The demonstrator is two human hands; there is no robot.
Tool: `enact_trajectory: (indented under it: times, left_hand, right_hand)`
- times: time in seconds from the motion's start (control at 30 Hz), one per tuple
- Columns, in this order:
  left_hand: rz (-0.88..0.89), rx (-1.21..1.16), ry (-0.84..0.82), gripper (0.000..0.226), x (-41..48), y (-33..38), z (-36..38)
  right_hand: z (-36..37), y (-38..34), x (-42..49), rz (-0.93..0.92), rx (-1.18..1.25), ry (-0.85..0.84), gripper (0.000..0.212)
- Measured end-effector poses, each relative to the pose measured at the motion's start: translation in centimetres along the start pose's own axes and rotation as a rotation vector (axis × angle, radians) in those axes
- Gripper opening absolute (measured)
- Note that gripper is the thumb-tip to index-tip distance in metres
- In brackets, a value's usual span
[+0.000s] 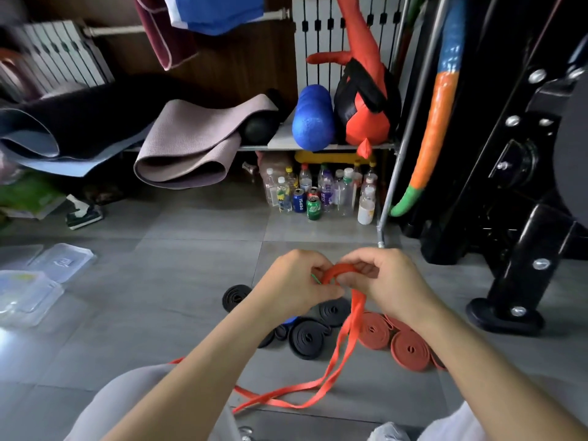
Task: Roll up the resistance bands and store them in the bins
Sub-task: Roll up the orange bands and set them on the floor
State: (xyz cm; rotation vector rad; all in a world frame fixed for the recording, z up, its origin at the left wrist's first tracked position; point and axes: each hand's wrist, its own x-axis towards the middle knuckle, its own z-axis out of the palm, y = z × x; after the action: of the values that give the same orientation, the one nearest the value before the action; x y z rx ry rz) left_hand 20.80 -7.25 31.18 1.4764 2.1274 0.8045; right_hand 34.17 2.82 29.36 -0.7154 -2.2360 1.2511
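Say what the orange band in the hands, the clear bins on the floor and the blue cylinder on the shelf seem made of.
Long orange flat band: probably rubber or latex, matte; it hangs limp and thin. Clear rectangular bins: likely thin plastic, glossy; see-through, with light glaring off. Blue cylindrical roller: seemingly foam, matte, with a grainy pitted end.

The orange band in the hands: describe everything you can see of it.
The orange band is a flat, thin, bright orange-red strip that looks rubbery and limp. Its top end is curled into a small loop, pinched between the fingers of the left hand and the right hand. From there two strands hang down to the gray floor and trail, not yet rolled, toward the person's legs.
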Motion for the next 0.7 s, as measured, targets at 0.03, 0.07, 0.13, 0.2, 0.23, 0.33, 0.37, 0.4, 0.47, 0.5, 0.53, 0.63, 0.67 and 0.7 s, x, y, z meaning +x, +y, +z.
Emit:
enact_trajectory:
  times: [0.03, 0.07, 0.13, 0.2, 0.23, 0.33, 0.37, 0.4, 0.47, 0.5, 0.53, 0.63, 0.67, 0.7]
  left_hand:
    - [-0.021, -0.047, 0.01, 0.013, 0.0, 0.0, 0.0]
    - [-0.037, -0.103, 0.014, 0.011, 0.0, 0.0, -0.1]
    - [-0.074, -0.286, 0.027, 0.01, -0.1, 0.2, -0.7]
    - [-0.102, -0.503, 0.05, 0.01, -0.4, 0.3, -1.4]
    - [-0.109, -0.599, 0.054, 0.01, -0.6, 0.4, -1.6]
    - [-0.114, -0.808, 0.039, 0.008, -1.2, 0.4, -1.8]
    - [-0.114, -0.863, 0.041, 0.008, -1.4, 0.3, -1.8]
    - [-0.115, -0.919, 0.044, 0.009, -1.5, 0.3, -1.8]
    - [-0.119, -1.041, 0.015, 0.012, -1.7, 0.2, -1.8]
    - [-0.127, -1.096, -0.019, 0.014, -1.8, 0.1, -1.7]
    - [-0.138, -1.139, -0.055, 0.015, -1.9, 0.1, -1.5]
    - [-0.159, -1.184, -0.1, 0.016, -2.0, -0.1, -1.2]
    - [-0.158, -1.143, -0.098, 0.016, -2.0, -0.1, -1.1]
    - [-0.144, -1.025, -0.08, 0.015, -1.9, -0.1, -1.1]
  right_hand:
    - [0.1, -0.2, 0.0, 0.01, 0.028, 0.018, 0.026]
    - [0.1, -0.4, 0.1, 0.019, 0.058, 0.029, 0.028]
    - [-0.2, -0.8, 0.3, 0.05, 0.151, 0.037, 0.029]
    - [-0.6, -1.0, 0.3, 0.063, 0.261, 0.036, 0.026]
    - [-0.7, -1.2, 0.2, 0.066, 0.313, 0.022, 0.024]
    - [0.0, -1.1, -0.4, 0.051, 0.435, -0.029, 0.026]
    - [0.4, -1.1, -0.6, 0.057, 0.491, -0.03, 0.025]
    - [0.8, -1.1, -0.8, 0.067, 0.537, -0.022, 0.023]
    - [1.4, -1.3, -1.0, 0.07, 0.563, 0.014, 0.02]
    - [1.5, -1.4, -1.1, 0.06, 0.554, 0.035, 0.02]
    - [1.5, -1.5, -1.2, 0.044, 0.541, 0.048, 0.019]
    - [1.1, -1.6, -1.2, 0.035, 0.487, 0.031, 0.013]
    - [0.9, -1.6, -1.1, 0.029, 0.444, 0.021, 0.016]
    - [0.8, -1.5, -1.1, 0.026, 0.386, 0.01, 0.02]
